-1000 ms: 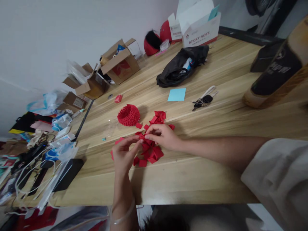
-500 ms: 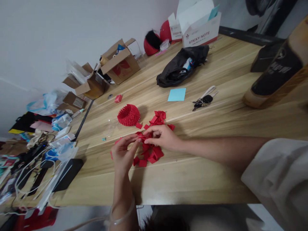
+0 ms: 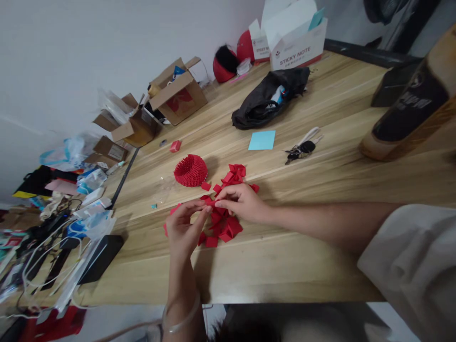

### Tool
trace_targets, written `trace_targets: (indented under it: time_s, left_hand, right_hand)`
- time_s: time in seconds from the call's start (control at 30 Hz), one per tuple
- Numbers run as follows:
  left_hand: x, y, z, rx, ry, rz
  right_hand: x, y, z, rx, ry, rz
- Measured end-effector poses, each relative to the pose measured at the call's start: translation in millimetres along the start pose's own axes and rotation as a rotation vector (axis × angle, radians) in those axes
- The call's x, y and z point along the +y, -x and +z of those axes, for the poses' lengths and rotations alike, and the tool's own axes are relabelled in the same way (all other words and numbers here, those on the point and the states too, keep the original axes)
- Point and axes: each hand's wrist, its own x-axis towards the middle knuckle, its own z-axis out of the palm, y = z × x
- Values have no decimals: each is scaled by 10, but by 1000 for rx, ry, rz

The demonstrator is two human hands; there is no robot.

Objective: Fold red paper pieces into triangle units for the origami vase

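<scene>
Between my two hands is a small piece of folded red paper [image 3: 211,203]. My left hand [image 3: 184,225] pinches its left side between thumb and fingertips. From the other side, my right hand [image 3: 242,202] grips it with thumb and index finger. Many loose red paper pieces [image 3: 231,229] lie on the table under and around my hands, partly hidden by them. Just beyond stands a round red bowl-like form [image 3: 191,171], built from many small pointed folded pieces.
The wooden table [image 3: 302,266] also bears a blue sticky note [image 3: 261,140], keys [image 3: 301,149], a black bag [image 3: 270,99] and a small red block [image 3: 175,146]. A large bottle [image 3: 409,104] stands at right. Cables and a black box [image 3: 101,259] crowd the left; cardboard boxes [image 3: 180,95] line the back.
My right fingers have closed in on the red paper piece, which looks narrower and flatter between my fingertips. My left hand has barely moved.
</scene>
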Motion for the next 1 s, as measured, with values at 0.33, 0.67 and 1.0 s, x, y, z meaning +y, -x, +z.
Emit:
trace_targets:
  time_s: [0.33,0.67,1.0]
  left_hand:
    - [34,-3,9,8,17,-12]
    - [20,0,10,1,21,29]
    - [30,6,10,40,7,6]
  right_hand:
    - [-35,-17,-13,7,-70,72]
    - [-9,-16,-14,14,-93,27]
    - [-27,-19,-11,9,-84,40]
